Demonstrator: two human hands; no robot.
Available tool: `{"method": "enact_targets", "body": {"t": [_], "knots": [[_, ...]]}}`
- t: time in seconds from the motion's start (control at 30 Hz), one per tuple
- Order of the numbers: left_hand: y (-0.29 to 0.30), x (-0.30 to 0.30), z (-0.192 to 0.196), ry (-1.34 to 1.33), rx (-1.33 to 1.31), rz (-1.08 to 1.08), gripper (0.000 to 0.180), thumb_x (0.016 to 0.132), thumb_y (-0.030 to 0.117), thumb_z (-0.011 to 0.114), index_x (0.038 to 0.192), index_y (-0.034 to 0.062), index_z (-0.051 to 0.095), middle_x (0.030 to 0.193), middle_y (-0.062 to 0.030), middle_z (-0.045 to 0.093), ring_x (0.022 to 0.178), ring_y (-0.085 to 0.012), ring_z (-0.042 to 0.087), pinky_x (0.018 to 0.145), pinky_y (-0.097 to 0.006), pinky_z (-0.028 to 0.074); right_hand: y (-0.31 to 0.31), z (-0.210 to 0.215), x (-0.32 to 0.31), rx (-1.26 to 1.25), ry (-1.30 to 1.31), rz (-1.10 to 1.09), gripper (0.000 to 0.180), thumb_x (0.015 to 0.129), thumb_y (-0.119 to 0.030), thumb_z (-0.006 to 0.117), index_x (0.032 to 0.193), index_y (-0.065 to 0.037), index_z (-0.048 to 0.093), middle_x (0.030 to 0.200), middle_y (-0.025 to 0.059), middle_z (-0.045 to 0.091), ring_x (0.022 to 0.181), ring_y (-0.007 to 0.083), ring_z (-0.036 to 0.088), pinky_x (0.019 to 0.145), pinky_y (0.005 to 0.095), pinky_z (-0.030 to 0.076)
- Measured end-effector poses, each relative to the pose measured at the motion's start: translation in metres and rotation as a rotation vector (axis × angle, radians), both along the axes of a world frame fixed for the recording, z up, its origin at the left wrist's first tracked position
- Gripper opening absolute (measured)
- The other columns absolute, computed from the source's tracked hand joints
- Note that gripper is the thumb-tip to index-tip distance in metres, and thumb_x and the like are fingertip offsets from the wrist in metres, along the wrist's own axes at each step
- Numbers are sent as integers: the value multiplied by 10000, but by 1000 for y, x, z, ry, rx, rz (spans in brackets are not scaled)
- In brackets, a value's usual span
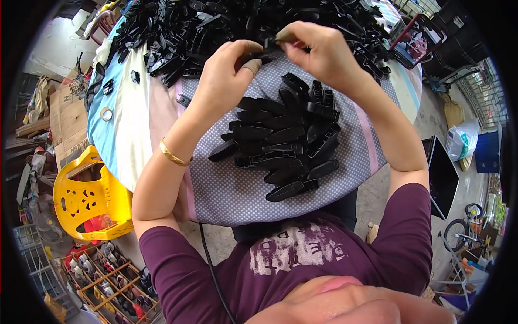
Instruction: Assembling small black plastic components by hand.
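My left hand (227,75) and my right hand (322,53) meet over the far middle of a cloth-covered round table (205,202). Between their fingertips is a small black plastic piece (269,43), partly lost against the dark heap behind it. Thumb and forefinger of each hand are closed at this piece, and tan covers wrap some fingertips. Nearer to me, below the hands, lies a loose pile of long, curved black plastic pieces (278,133). A large heap of similar black pieces (162,40) spreads across the table's far side.
A roll of tape (107,114) lies on the table's left part. To the left stands a yellow plastic chair (81,200), with a wooden shoe rack (110,281) nearer me. A dark flat panel (443,175) leans at the right, near a small bicycle (457,235). A black cable (208,254) hangs beside me.
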State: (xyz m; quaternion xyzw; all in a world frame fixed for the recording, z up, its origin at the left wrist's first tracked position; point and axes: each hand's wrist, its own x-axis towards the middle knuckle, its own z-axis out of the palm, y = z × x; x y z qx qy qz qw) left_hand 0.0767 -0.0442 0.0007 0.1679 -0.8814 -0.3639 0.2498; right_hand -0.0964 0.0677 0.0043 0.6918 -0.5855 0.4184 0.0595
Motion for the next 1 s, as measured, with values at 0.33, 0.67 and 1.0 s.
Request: {"method": "enact_targets", "body": {"t": [0.33, 0.67, 1.0], "knots": [[0, 9, 0, 335, 959, -235, 301, 794, 17, 627, 1089, -29, 587, 892, -67, 622, 773, -143, 604, 751, -252, 503, -1, -9, 17, 111, -376, 152, 189, 809, -36, 610, 987, 27, 615, 807, 48, 633, 726, 83, 598, 661, 209, 496], [3, 10, -2, 304, 654, -59, 294, 786, 25, 659, 1075, -16, 615, 914, -80, 653, 788, -121, 613, 766, -235, 499, 1, -13, 23, 96, -395, 111, 175, 828, -43, 590, 985, 26, 621, 819, 39, 634, 734, 65, 584, 671, 189, 482], [6, 6, -5, 441, 772, -51, 306, 845, 22, 580, 1147, -27, 562, 1022, -109, 633, 909, -135, 599, 827, -239, 481, -1, -8, 35, 30, -222, 11, 269, 788, -154, 681, 994, 7, 616, 790, 62, 624, 685, 75, 572, 606, 210, 471]]}}
